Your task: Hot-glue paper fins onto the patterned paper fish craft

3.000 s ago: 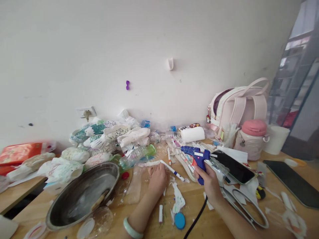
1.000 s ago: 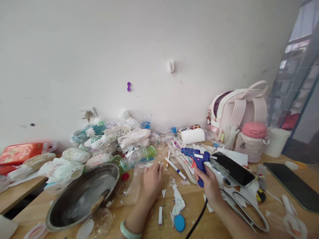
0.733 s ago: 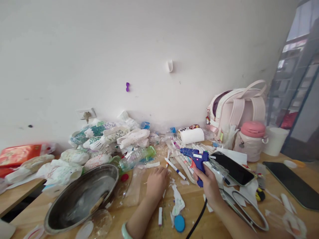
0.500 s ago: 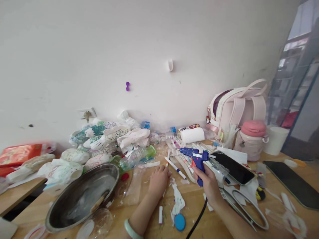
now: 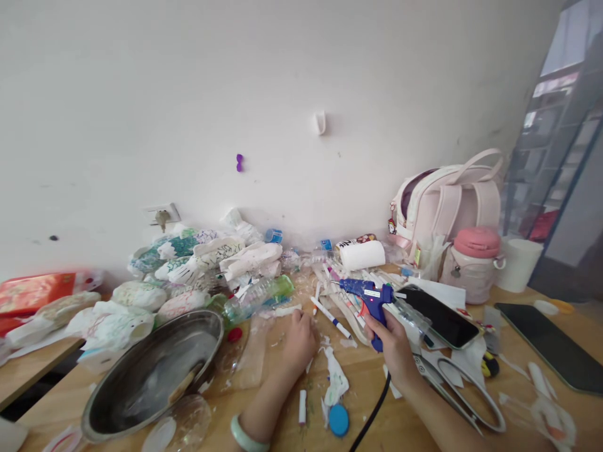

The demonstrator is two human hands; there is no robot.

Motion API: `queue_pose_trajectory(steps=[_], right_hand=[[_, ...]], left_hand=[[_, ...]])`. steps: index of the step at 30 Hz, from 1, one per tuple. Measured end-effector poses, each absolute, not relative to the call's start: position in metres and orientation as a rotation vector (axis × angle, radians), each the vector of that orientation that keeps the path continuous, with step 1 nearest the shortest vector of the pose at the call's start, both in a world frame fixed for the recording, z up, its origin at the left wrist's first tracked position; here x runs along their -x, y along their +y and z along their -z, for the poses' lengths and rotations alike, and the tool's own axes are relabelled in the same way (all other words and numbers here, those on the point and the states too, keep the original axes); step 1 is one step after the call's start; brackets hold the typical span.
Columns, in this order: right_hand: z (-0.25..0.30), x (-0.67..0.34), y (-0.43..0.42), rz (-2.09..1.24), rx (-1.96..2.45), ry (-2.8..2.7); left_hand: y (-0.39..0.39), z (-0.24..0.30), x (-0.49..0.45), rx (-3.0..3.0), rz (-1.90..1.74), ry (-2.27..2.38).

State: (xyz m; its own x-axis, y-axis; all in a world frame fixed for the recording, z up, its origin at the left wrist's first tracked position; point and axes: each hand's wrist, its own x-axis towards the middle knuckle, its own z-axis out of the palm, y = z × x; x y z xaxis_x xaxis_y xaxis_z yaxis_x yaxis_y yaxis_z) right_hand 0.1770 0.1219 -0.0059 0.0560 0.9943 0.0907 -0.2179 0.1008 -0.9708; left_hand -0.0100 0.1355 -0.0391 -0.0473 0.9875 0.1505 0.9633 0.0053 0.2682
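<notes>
My right hand (image 5: 393, 342) grips the handle of a blue glue gun (image 5: 372, 300). Its nozzle points left, a small red light glows on its side, and a glue stick pokes out at the back. A black cord (image 5: 374, 408) runs down from the handle. My left hand (image 5: 300, 341) rests on the wooden table with curled fingers; whatever they hold, if anything, is hidden. A marker (image 5: 331, 316) lies just right of that hand. Below are a torn white scrap with green marks (image 5: 336, 376), a white marker cap (image 5: 302, 407) and a blue lid (image 5: 338, 420).
A metal basin (image 5: 155, 370) stands at left, before a pile of scribbled, white-wrapped bottles (image 5: 202, 257). A clear green bottle (image 5: 261, 298) lies behind my left hand. Scissors (image 5: 464, 392), a phone (image 5: 440, 317), a pink jar (image 5: 472, 263) and a backpack (image 5: 452, 201) are at right.
My left hand's fingers have curled in more, and the hand has turned slightly. The glue gun in my right hand stays nearly where it was. The whole view shifts a little.
</notes>
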Motion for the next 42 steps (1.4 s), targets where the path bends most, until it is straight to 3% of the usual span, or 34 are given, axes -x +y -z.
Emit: queue_pose_trajectory(steps=[4,21,35,42], right_hand=[[0.005,-0.177,0.121,-1.201,1.002,-1.066],[0.012,-0.177,0.122,-1.191,1.008,-1.103],[0.011,-0.177,0.120,-1.190,0.982,-1.118],[0.012,-0.177,0.122,-1.170,1.016,-1.127]], left_hand=[[0.127,0.033,0.012,-2.099,-0.530,2.147],[0.124,0.032,-0.010,-2.291,-0.220,2.032],[0.121,0.028,0.009,-2.229,-0.682,1.923],[0.123,0.028,0.017,-2.386,-0.521,1.555]])
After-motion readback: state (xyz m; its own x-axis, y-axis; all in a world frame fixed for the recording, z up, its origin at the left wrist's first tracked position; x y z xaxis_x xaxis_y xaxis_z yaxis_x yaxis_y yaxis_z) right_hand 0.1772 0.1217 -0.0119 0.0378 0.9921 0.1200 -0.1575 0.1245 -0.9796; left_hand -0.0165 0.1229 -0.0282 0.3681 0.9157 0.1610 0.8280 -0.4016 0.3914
